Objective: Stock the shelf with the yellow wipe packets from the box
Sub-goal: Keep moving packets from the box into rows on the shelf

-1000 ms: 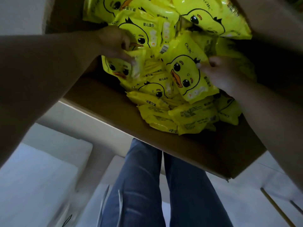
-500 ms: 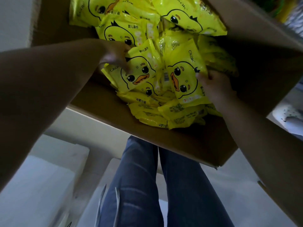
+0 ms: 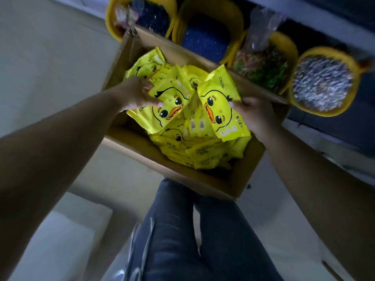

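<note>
An open cardboard box [image 3: 205, 179] on the floor holds several yellow wipe packets printed with a duck face. My left hand [image 3: 136, 94] grips one yellow packet [image 3: 168, 106] by its upper left edge, raised above the pile. My right hand [image 3: 253, 116] holds a second yellow packet [image 3: 219, 102] by its right side, tilted up over the box. More packets [image 3: 198, 153] lie loose underneath, some face down.
Beyond the box, a low shelf row carries yellow baskets: one with dark blue goods [image 3: 205, 41], one with mixed coloured items [image 3: 261, 65], one with silvery scourers [image 3: 322, 82]. My legs in jeans [image 3: 182, 230] stand below the box. A white block [image 3: 60, 236] lies at lower left.
Both hands have lifted their packets up out of the pile. The view has pulled back and tilted up, bringing the basket row into sight.
</note>
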The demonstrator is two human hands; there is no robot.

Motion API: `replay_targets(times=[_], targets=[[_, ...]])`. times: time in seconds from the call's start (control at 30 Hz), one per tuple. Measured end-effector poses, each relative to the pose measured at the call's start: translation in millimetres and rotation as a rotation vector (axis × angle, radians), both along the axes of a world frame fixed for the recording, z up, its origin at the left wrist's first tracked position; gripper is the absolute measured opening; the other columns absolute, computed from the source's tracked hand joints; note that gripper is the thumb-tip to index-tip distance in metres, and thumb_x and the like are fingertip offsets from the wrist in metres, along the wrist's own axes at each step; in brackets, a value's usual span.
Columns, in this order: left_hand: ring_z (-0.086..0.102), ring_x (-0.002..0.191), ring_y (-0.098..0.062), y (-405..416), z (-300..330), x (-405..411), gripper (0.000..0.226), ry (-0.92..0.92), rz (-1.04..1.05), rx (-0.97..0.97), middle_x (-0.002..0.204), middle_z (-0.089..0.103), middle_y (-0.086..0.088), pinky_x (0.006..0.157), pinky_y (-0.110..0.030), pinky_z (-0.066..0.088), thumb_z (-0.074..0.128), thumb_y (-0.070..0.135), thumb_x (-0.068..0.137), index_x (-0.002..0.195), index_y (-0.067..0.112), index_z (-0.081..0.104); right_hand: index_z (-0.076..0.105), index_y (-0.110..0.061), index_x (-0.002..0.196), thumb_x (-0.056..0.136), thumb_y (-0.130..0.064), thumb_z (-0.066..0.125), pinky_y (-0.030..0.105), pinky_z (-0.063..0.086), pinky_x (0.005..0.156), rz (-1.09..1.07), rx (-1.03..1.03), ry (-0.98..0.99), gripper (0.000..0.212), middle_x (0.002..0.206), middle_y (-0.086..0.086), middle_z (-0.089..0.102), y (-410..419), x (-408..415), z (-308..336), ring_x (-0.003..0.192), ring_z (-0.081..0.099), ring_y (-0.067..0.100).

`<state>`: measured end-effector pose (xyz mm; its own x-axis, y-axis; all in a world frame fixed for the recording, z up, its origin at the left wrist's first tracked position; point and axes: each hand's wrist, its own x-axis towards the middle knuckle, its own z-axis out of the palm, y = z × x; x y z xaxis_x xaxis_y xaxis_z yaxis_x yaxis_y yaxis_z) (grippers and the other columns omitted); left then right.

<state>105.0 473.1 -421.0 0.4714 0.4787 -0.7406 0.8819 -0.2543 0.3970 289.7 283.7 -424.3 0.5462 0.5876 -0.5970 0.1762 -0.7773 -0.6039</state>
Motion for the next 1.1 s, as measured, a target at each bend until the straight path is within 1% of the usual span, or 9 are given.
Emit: replay_targets(times=[0.1,0.2,0.3,0.43,0.53,0.67,0.8,0.97,1.1], targets=[[0.051,0.105,-0.019,0.8,54.6,1.8,0.056,-0.054,0.037,0.047,0.13,0.053,-0.012,0.082,-0.021,0.032,0.071,0.032,0.078,0.127,0.011,0.053,0.058,0.0,0.069,0.088,-0.025,0.059,0.016,0.024,0.046,0.054,0.081,-0.053,0.031,0.055,0.013,0.041,1.4,13.1,56.9,0.044,0.037,0.0],[0.047,0.119,-0.029,-7.0,111.2,8.9,0.058,-0.137,0.036,0.135,0.133,0.05,-0.015,0.089,-0.028,0.035,0.069,0.032,0.079,0.128,0.006,0.051,0.056,-0.004,0.066,0.085,-0.024,0.064,0.015,0.03,0.049,0.013,0.162,-0.069,0.029,0.049,0.004,0.048,-1.5,20.7,107.3,0.045,0.036,-0.005],[0.05,0.116,-0.03,-21.3,156.6,8.9,0.057,-0.194,0.063,0.2,0.129,0.054,-0.015,0.094,-0.033,0.037,0.07,0.033,0.078,0.125,0.006,0.053,0.06,0.012,0.077,0.085,-0.022,0.064,0.024,0.029,0.056,0.025,0.245,-0.068,0.035,0.062,0.026,0.055,-7.6,23.2,155.3,0.056,0.041,0.008],[0.059,0.098,-0.03,-41.1,200.6,-1.4,0.043,-0.303,0.158,0.271,0.106,0.064,-0.014,0.084,-0.038,0.046,0.073,0.033,0.074,0.11,0.01,0.064,0.065,0.008,0.085,0.086,-0.025,0.062,0.024,0.028,0.054,0.011,0.314,-0.062,0.033,0.068,0.029,0.052,-21.1,22.8,212.8,0.063,0.04,0.016],[0.062,0.087,-0.031,-54.1,223.2,-12.2,0.036,-0.382,0.177,0.318,0.097,0.066,-0.017,0.081,-0.043,0.049,0.074,0.033,0.073,0.101,0.012,0.067,0.062,-0.013,0.064,0.087,-0.021,0.063,0.016,0.03,0.04,0.017,0.344,-0.08,0.024,0.042,-0.004,0.051,-26.6,21.2,242.7,0.042,0.042,0.002],[0.056,0.083,-0.02,-58.1,258.4,-22.6,0.031,-0.456,0.157,0.384,0.091,0.063,-0.01,0.072,-0.03,0.042,0.076,0.027,0.072,0.099,0.014,0.068,0.062,-0.016,0.069,0.086,-0.021,0.064,0.01,0.03,0.036,0.035,0.338,-0.139,0.018,0.042,-0.009,0.053,-28.3,12.1,282.3,0.032,0.043,-0.005],[0.053,0.07,-0.008,-58.5,292.4,-27.3,0.021,-0.51,0.095,0.444,0.074,0.058,0.006,0.056,-0.012,0.039,0.076,0.025,0.072,0.089,0.019,0.065,0.067,0.002,0.081,0.084,-0.025,0.065,0.024,0.035,0.059,0.046,0.349,-0.189,0.027,0.071,0.019,0.061,-35.9,1.8,316.5,0.061,0.048,0.014],[0.053,0.075,-0.011,-59.3,330.1,-20.2,0.018,-0.582,0.02,0.472,0.076,0.06,0.008,0.064,-0.013,0.038,0.078,0.024,0.071,0.082,0.022,0.064,0.064,-0.014,0.062,0.084,-0.024,0.065,0.02,0.031,0.045,0.074,0.381,-0.283,0.024,0.053,-0.002,0.052,-54.0,9.7,365.9,0.046,0.042,0.006],[0.055,0.069,-0.009,-57.9,363.6,2.4,0.016,-0.611,-0.057,0.474,0.075,0.064,0.009,0.065,-0.017,0.041,0.078,0.022,0.07,0.076,0.029,0.065,0.071,-0.008,0.081,0.084,-0.023,0.066,0.025,0.039,0.06,0.073,0.453,-0.36,0.016,0.076,0.009,0.061,-60.9,35.7,401.3,0.07,0.052,0.015]])
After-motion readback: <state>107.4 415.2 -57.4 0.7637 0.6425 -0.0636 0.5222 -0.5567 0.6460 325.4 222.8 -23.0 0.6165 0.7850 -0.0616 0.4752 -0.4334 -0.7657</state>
